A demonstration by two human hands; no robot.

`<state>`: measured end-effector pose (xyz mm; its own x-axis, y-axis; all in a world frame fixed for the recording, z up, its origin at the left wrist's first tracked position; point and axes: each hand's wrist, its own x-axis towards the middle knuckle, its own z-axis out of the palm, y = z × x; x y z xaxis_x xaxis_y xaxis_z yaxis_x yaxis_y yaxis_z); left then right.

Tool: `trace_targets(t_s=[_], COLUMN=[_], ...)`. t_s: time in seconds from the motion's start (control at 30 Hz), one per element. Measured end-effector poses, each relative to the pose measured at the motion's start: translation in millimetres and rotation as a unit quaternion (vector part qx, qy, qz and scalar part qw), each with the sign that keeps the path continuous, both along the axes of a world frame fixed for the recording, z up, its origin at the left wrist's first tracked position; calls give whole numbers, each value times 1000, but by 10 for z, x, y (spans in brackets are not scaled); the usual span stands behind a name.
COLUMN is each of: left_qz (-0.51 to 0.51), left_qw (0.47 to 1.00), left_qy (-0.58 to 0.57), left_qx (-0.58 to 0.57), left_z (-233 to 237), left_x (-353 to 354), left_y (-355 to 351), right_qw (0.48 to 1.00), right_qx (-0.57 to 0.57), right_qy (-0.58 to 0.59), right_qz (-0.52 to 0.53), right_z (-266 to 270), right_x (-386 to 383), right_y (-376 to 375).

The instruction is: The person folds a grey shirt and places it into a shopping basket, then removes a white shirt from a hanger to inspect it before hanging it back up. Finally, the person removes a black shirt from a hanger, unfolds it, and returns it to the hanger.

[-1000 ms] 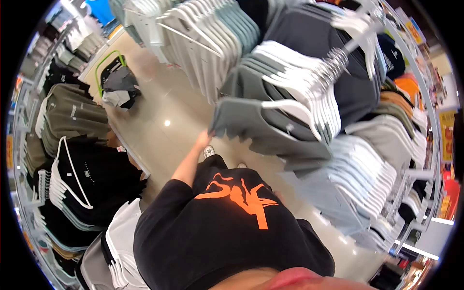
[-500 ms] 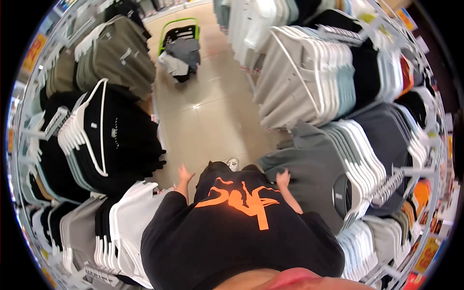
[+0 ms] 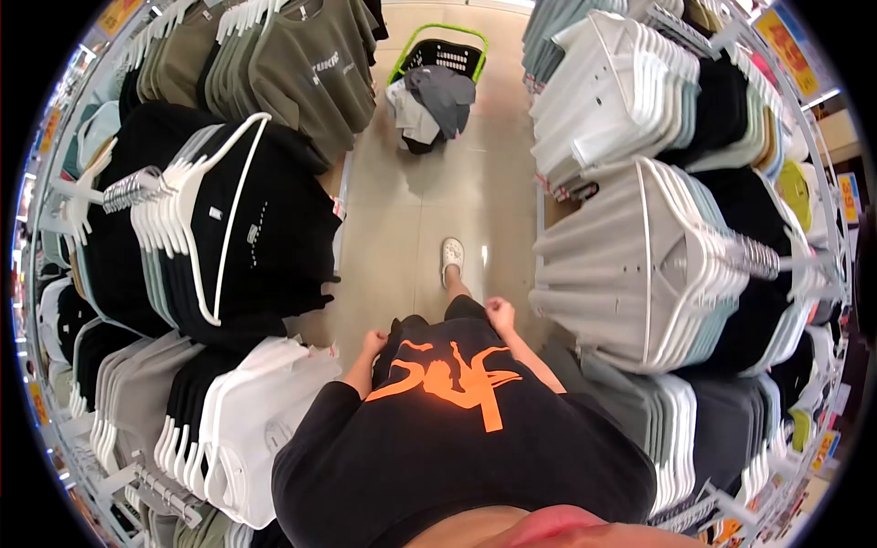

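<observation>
My left hand (image 3: 375, 343) hangs beside my black shirt (image 3: 320, 447), which has an orange print; its fingers look curled, but what they hold, if anything, is too small to tell. On the other side, my right hand (image 3: 500, 313) is near my black shorts (image 3: 464, 309), with its fingers bent together. Nothing can be made out in it. Grey-beige shirts (image 3: 594, 265) on white hangers are nearest to my right hand, a short gap away. White shirts (image 3: 265, 393) hang to the left of my left hand.
A black basket (image 3: 448, 55) with a green rim stands ahead on the tiled floor (image 3: 402, 219), with grey garments (image 3: 438, 96) over it. Racks line both sides: black shirts (image 3: 274, 219) and olive shirts (image 3: 315, 68) left, white shirts (image 3: 589, 100) right. One pale clog (image 3: 452, 254) shows ahead.
The view has shifted forward along the aisle and turned, so the basket appears farther right. My right hand has moved away from the dark grey shirts, and both hands' fingers have drawn in.
</observation>
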<state>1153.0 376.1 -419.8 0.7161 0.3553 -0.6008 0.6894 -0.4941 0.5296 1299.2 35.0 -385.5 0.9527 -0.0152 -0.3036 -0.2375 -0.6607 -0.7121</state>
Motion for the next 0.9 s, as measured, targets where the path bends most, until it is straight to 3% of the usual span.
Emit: trace_targets(t_s=[0.1, 0.17, 0.23, 0.3, 0.33, 0.4, 0.47, 0.53, 0.57, 0.67, 0.77, 0.9], left_qz=[30, 84, -9, -170, -189, -154, -16, 179, 155, 88, 68, 88], left_qw=[997, 990, 995, 970, 967, 982, 998, 962, 969, 985, 989, 982], left_qy=[-2, -14, 70, 173, 169, 108, -48, -105, -112, -111, -111, -132], left_qx=[-67, -114, -70, -4, 6, 5, -41, -178, -156, -99, -71, -105], left_z=[-171, -606, -443, -146, -48, 95, 31, 46, 73, 313, 294, 59], left_x=[250, 429, 839, 1485, 1785, 2345, 2742, 3185, 3348, 3724, 4072, 4732], left_y=[150, 255, 291, 316, 331, 368, 389, 317, 277, 124, 108, 367], right_qw=[981, 994, 988, 972, 957, 956, 956, 990, 992, 988, 966, 971], right_qx=[136, -2, 38, 91, 114, 91, 50, -42, -89, 27, 75, 50], right_qy=[135, 5, 143, 209, 241, 257, 269, 134, 65, 144, 245, 230], right_qz=[31, 107, 40, -63, -112, -111, -105, 6, 63, 48, 48, -44], right_z=[16, 56, 64, -58, -112, -162, -110, -283, -381, -92, -74, -369], right_x=[729, 1177, 1636, 2017, 2197, 2493, 2672, 2822, 2874, 3132, 3404, 3719], right_y=[-69, -213, -321, -376, -389, -370, -282, -200, -192, 17, 17, -64])
